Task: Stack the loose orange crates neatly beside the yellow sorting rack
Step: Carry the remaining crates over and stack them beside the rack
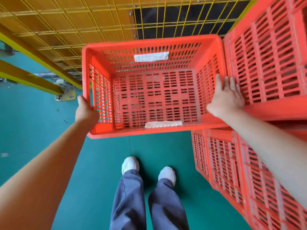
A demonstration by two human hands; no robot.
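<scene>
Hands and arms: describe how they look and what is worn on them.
The left hand and the right hand are bare, with no gloves. The left forearm and the right forearm show no sleeve, watch or band. No markings are visible.

Slotted orange crate upright; yellow rack behind, crate stack R.

crate stack tight against crate's right

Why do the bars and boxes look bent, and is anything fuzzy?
Head view: the wide lens bows the yellow rack and stretches the forearms toward the corners; the held crate is sharp, the stacked crates at lower right look soft; light is even, without glare.
</scene>
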